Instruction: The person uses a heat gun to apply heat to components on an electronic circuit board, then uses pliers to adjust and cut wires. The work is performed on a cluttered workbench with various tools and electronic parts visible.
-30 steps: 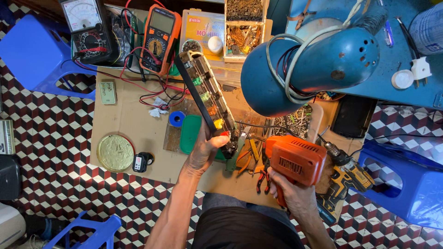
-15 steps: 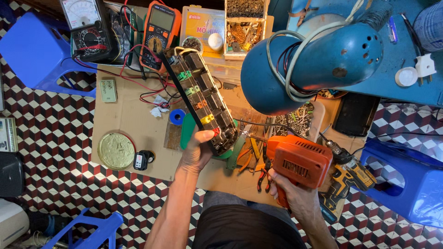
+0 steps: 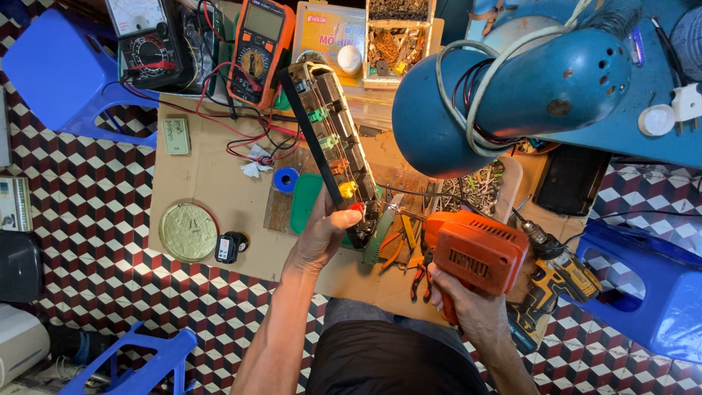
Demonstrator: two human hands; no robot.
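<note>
Taking the cardboard sheet as the mark: at its near left lies a round brass-coloured disc, a small black gadget just beside it. Over its middle the left hand grips the near end of a long opened black power strip, held tilted and off the board — gripped at one end only, it could twist loose. At the sheet's right edge the right hand is clenched on an orange drill; its bit near the strip's end could skid onto fingers or wiring.

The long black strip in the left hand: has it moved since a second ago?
Yes. The long black strip has swung more upright, its far end now nearer the orange multimeter.
</note>
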